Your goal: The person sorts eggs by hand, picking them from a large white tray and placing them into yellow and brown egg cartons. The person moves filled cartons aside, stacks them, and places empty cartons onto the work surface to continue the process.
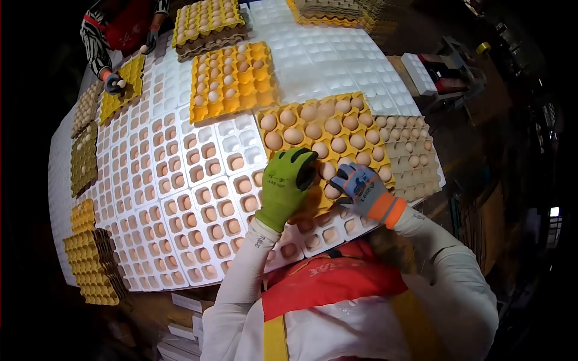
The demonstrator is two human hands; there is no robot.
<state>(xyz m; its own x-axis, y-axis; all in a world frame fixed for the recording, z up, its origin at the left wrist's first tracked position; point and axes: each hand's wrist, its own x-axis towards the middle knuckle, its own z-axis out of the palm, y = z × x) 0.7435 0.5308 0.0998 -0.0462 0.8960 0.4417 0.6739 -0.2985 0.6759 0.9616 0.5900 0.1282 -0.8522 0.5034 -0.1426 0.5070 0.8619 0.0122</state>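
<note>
A yellow egg tray [379, 165] holding many brown eggs lies in front of me, with bare cups at its near left. My left hand [285, 185], in a green glove with dark fingertips, is over the tray's near left side. Its fingers are curled, and what they hold, if anything, is hidden. At the tray's near right, my right hand [363, 189] wears a grey-blue glove with an orange cuff. Its thumb and fingers close around an egg [332, 191] at the cups. Under and left of the tray are white foam trays [226, 169] with eggs in their square pockets.
A partly filled orange tray [265, 90] lies farther back, beyond it a stack of egg trays [208, 27]. Grey trays [415, 180] with eggs stand at right, stacked yellow trays [90, 265] at left. Across the table, a co-worker's gloved hand [112, 83] holds an egg.
</note>
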